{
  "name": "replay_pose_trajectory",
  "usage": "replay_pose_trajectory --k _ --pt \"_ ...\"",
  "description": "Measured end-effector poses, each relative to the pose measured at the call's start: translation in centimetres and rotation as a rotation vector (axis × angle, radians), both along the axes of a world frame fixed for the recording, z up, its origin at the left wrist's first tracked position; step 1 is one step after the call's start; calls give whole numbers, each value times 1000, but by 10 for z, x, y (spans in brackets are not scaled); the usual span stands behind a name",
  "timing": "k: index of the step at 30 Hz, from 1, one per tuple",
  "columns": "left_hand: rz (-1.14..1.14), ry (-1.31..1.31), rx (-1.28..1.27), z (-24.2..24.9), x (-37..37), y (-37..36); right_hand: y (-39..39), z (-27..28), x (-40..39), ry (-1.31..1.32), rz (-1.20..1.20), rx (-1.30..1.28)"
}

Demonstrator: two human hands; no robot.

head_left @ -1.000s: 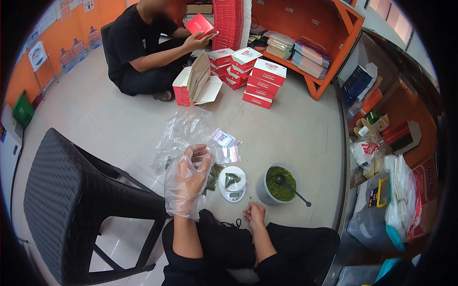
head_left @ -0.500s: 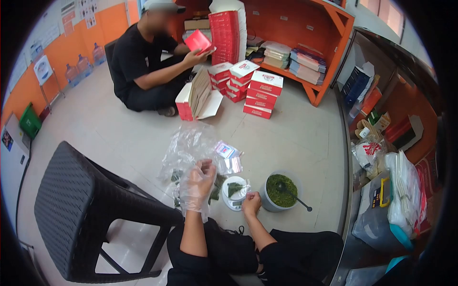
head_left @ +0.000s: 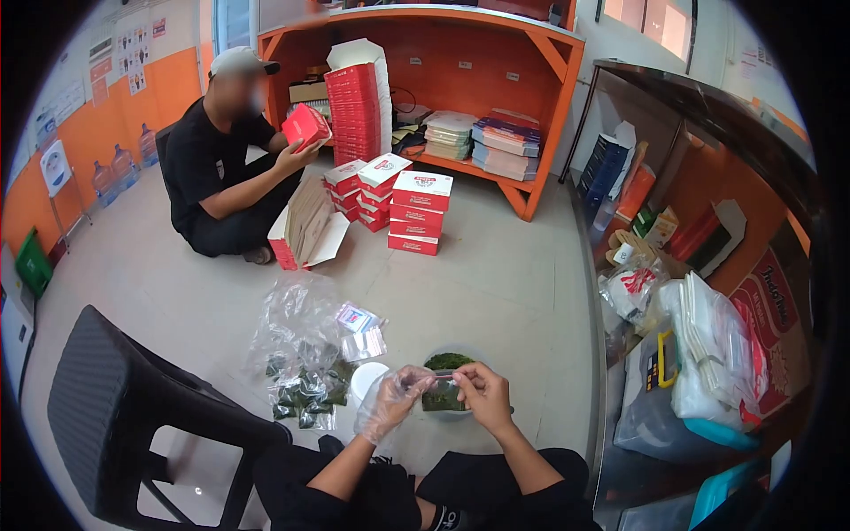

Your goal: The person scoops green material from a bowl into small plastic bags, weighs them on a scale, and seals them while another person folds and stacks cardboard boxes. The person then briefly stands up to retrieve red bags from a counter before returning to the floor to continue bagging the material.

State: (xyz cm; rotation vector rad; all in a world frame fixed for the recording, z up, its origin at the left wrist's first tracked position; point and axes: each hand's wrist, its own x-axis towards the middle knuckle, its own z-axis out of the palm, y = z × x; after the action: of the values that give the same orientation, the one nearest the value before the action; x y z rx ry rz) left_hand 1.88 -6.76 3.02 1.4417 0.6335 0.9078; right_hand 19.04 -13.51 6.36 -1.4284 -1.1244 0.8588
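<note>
My left hand [head_left: 396, 403], in a clear plastic glove, pinches the top left corner of a small clear bag [head_left: 445, 396] with green leafy stuff inside. The top right corner is in the closed fingers of my bare right hand [head_left: 483, 396]. Behind the bag stands a tub of chopped greens [head_left: 449, 360], partly hidden by the bag and my hands. A white round scale [head_left: 367, 379] lies left of the tub, partly covered by my gloved hand. Several filled bags [head_left: 310, 394] lie on the floor to the left, near a large clear plastic bag [head_left: 295, 320] and small packs of empty bags [head_left: 359, 319].
Another person [head_left: 232, 168] sits on the floor at the upper left, holding a red box [head_left: 305, 126]. Stacked red and white boxes [head_left: 418, 212] stand nearby, before an orange shelf [head_left: 531, 115]. A black stool [head_left: 97, 398] is at my left, a metal table [head_left: 708, 97] with stored goods at my right.
The small bag has come off the scale and is now held up between both hands. My hands have come together in front of the tub. The view has turned right, and the other person's red box has tilted.
</note>
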Motion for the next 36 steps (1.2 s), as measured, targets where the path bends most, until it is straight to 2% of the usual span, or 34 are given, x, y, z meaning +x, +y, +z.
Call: replay_pose_trajectory --k 2,4,7,25,36 --pt "87 -55 -34 3 5 -7 1 -10 8 56 30 -20" --pt "123 -38 -43 -5 7 -4 5 -15 11 247 74 72" --pt "123 -73 -52 -11 6 2 5 -15 15 289 131 37" --pt "152 -102 -82 -3 1 -1 7 -21 1 329 165 210" --pt "125 -72 -82 1 2 -6 5 -27 -4 337 189 149"
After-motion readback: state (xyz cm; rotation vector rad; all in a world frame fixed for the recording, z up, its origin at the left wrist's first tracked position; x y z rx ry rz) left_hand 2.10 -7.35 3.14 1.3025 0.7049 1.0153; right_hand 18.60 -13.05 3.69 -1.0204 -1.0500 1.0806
